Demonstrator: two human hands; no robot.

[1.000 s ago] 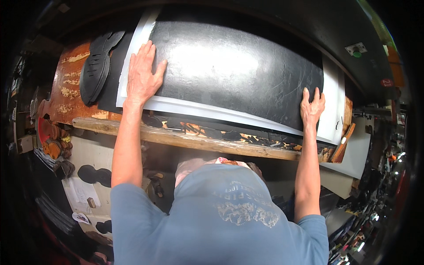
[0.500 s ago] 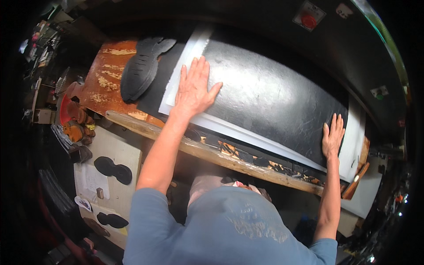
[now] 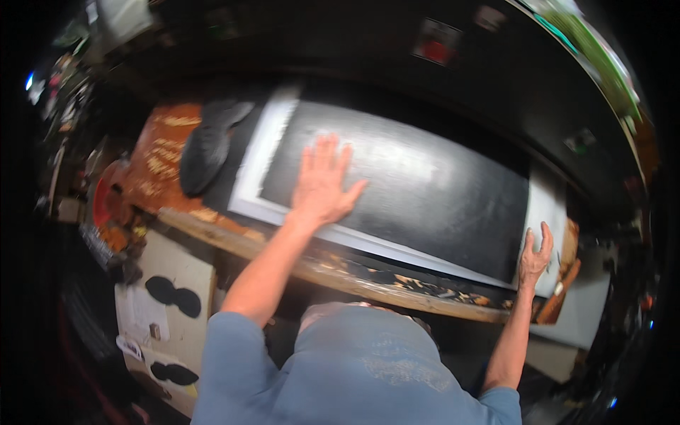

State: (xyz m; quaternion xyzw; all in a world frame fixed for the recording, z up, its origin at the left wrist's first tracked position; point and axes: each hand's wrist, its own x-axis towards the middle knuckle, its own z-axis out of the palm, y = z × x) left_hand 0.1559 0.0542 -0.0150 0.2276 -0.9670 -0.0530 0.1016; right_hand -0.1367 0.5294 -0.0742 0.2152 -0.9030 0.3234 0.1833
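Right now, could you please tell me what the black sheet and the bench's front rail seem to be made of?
The black sheet looks like smooth, satiny rubber or leather, from its soft sheen; I cannot tell which. The front rail is likely bare wood, from its brown, worn surface.

The worktop [image 3: 150, 166], reddish-brown with scraped pale patches at its left end, has a wooden rail [image 3: 389, 292] along its near edge. It carries black sole-shaped pieces [image 3: 204, 159] at left, white sheeting [image 3: 249, 185], and dark scraps [image 3: 418, 284] beside the rail.
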